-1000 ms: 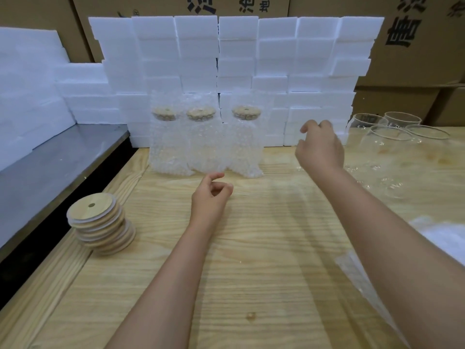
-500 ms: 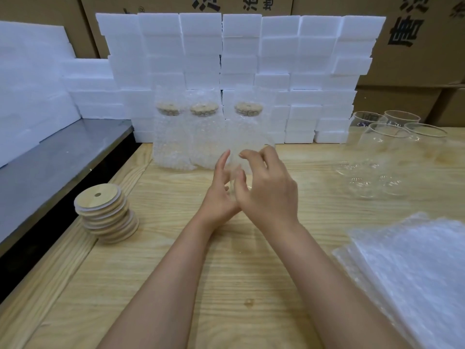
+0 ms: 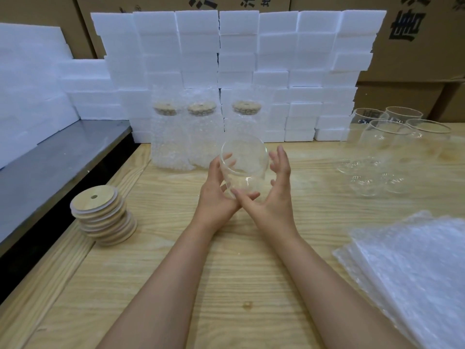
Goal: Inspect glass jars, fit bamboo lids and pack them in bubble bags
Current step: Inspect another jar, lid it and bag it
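Right of the bamboo lid stack (image 3: 103, 215), my left hand (image 3: 216, 195) curls round the glass jar (image 3: 242, 170), held tilted above the table (image 3: 236, 273); further right, my right hand (image 3: 273, 197) cups it with fingers spread. Light, rigid, slick, breakable, I judge: grip the wall, not the rim.
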{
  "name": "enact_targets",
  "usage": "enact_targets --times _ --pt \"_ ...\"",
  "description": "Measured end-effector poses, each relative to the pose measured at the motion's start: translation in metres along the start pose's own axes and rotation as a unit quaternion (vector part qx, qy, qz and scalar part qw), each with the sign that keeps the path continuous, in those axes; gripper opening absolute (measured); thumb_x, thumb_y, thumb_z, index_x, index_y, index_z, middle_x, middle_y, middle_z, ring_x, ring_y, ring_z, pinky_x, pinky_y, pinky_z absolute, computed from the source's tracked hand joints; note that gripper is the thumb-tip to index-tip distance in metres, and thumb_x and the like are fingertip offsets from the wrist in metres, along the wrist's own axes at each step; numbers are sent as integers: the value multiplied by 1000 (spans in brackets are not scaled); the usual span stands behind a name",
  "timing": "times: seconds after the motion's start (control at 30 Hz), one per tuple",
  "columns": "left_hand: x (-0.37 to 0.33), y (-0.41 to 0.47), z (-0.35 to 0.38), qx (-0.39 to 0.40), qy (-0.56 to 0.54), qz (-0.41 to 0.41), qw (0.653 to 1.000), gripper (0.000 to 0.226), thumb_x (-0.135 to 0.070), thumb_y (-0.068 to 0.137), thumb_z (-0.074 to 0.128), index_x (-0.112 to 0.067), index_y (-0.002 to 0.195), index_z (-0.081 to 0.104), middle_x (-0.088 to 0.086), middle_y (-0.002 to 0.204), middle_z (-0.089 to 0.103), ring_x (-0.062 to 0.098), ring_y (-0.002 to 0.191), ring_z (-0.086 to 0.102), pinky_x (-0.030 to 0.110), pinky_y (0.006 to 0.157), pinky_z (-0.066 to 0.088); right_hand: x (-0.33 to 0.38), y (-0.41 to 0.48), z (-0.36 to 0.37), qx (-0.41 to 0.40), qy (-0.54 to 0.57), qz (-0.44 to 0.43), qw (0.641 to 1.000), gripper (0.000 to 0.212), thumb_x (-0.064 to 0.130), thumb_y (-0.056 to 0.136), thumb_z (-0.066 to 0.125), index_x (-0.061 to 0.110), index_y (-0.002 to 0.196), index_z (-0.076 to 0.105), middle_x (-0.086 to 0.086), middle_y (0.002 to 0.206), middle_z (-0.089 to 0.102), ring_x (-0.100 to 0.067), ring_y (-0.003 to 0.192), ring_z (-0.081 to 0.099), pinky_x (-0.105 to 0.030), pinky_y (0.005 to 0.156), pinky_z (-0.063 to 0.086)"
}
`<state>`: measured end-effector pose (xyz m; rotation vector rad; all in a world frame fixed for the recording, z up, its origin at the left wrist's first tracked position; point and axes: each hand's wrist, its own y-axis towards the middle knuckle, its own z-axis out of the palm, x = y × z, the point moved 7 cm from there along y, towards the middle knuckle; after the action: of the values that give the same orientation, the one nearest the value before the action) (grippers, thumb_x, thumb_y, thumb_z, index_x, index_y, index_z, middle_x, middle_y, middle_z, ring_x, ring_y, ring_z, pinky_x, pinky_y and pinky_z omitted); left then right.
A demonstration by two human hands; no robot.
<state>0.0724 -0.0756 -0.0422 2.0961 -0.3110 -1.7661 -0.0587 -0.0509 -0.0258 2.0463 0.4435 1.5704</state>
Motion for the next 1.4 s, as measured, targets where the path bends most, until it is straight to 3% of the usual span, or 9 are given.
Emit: enact_targets --times 0.07,0.17,0.37,0.47,0.73,0.93,1.1,1.27,1.4 --pt "2 0 0 6 14 6 1000 87 -33 55 89 -52 123 39 -29 130 50 -9 118 52 30 98 50 -4 0 3 30 21 15 999 92 27 75 79 37 146 22 10 147 37 0 135 34 -23 110 33" --pt "-1 0 0 4 70 47 996 89 -28 61 87 -33 133 36 -48 118 42 -20 109 48 5 85 42 -3 0 3 39 34 23 998 84 20 72 80 33 139 31 21 138 43 10 127 38 -37 110 38" --pt "-2 3 -1 3 131 97 987 91 -23 63 88 -14 135 33 -57 114 31 -25 101 46 -3 75 38 3 -1 6 45 47 24 998 88 33 68 78 20 141 30 21 133 43 5 125 43 -40 108 40" --pt "-1 4 -2 2 151 111 982 88 -21 68 87 -11 137 33 -60 114 24 -27 103 43 -4 76 36 12 -4 9 55 84 17 995 87 48 71 69 34 144 23 22 146 33 0 137 33 -44 112 35" --pt "3 8 -4 -14 195 110 975 87 -17 71 84 -5 139 31 -63 113 10 -28 102 39 -7 77 32 20 -7 10 19 98 3 995 77 40 73 70 30 139 33 20 139 39 -1 132 39 -46 108 40" --pt "-2 5 0 -9 207 111 972 85 -17 75 81 -27 135 21 -23 132 31 11 109 54 13 81 43 23 -9 12 -53 127 40 990 73 29 66 79 29 126 37 28 123 42 7 122 42 -35 106 41" --pt "-9 0 4 7 184 126 975 79 -16 76 80 -24 134 27 -22 131 31 -5 113 42 -5 86 29 24 -7 7 -131 138 114 975 62 35 64 86 39 102 37 22 111 44 0 114 47 -40 102 42" --pt "-14 -1 8 25 179 141 973 85 -11 71 84 -11 136 29 5 137 44 22 119 54 18 91 42 25 -3 -6 -185 132 128 965 39 45 74 76 34 90 41 11 100 51 -17 106 55 -34 93 45" --pt "-15 -1 7 17 178 160 971 86 -14 70 85 -24 130 24 -2 137 40 22 119 53 20 92 43 23 -4 -5 -202 139 132 960 19 43 91 58 32 87 43 14 96 52 -13 104 55 -33 95 44"
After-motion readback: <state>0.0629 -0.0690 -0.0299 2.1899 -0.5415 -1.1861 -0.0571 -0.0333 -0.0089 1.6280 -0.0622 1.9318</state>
